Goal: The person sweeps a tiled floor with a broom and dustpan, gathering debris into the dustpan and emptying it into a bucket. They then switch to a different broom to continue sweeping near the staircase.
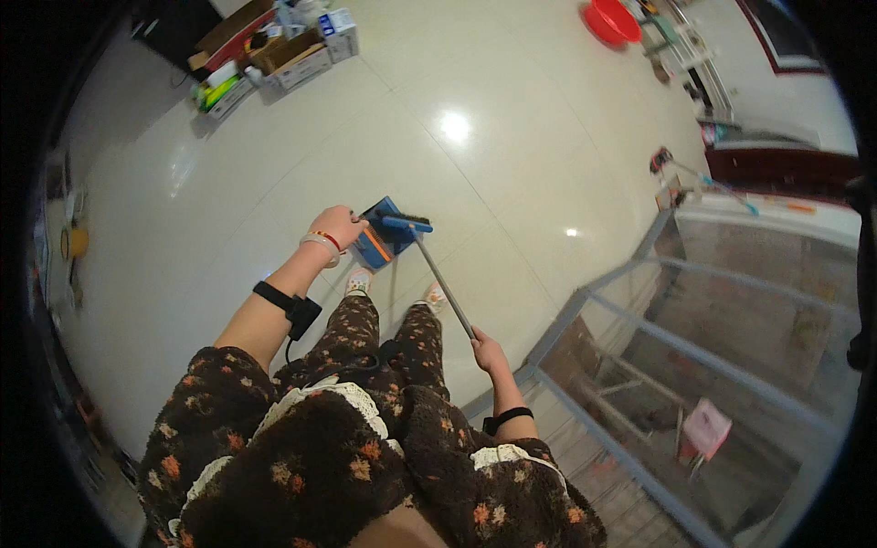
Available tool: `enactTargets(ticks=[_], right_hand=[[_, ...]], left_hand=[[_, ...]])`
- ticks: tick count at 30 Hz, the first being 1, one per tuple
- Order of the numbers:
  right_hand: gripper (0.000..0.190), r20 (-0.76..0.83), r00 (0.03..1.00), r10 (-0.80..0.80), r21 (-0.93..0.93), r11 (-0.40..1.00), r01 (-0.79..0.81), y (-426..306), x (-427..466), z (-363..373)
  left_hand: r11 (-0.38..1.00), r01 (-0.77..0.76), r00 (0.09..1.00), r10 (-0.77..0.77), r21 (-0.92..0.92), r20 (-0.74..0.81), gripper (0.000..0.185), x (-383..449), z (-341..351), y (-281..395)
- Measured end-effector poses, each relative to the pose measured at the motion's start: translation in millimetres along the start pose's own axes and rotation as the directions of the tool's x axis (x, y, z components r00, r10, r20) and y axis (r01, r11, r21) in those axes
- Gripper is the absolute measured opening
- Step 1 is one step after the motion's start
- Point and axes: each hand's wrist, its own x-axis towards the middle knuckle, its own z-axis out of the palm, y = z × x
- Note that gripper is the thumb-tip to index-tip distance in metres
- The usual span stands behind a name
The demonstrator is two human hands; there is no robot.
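Note:
My left hand [336,227] is closed, apparently around the upright handle of a blue dustpan [370,255], though the hand itself hides most of that grip. The dustpan has an orange strip and a row of comb-like teeth. In my right hand [490,351] is the grey pole of a broom [442,281]. Its blue head [404,222] with dark bristles lies over the dustpan in this view; whether they touch I cannot tell. Both of my feet, in light patterned slippers [358,281], stand just behind the dustpan.
Glossy cream floor tiles [329,151] spread ahead. Open cardboard boxes [298,65] of goods stand at the far left. A red basin [613,22] sits at the far right. Nearer on the right are a long-handled tool [706,179] and a grey-framed glass partition [596,294], with a pink stool [707,428] behind it.

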Motion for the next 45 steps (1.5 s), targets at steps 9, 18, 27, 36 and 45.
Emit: enactTargets(ticks=[9, 18, 27, 36, 45], right_hand=[[0.049, -0.052, 0.799, 0.599, 0.752, 0.550, -0.363, 92, -61, 79], [0.052, 0.075, 0.621, 0.780, 0.817, 0.309, -0.487, 197, 11, 123], [0.064, -0.016, 0.711, 0.703, 0.799, 0.437, -0.414, 13, 32, 167], [0.055, 0.048, 0.948, 0.315, 0.534, 0.793, -0.291, -52, -51, 139], [0.049, -0.224, 0.863, 0.452, 0.496, 0.816, -0.298, 73, -85, 86]], left_hand=[[0.919, -0.282, 0.959, 0.258, 0.276, 0.120, 0.035, -24, 24, 40], [0.827, -0.371, 0.928, 0.319, 0.421, 0.192, 0.033, -27, 45, 99], [0.787, -0.402, 0.916, 0.339, 0.469, 0.217, 0.036, 0, 64, 141], [0.756, -0.413, 0.911, 0.352, 0.508, 0.216, 0.036, 6, 62, 158], [0.776, -0.429, 0.903, 0.379, 0.462, 0.202, 0.036, -1, 67, 152]])
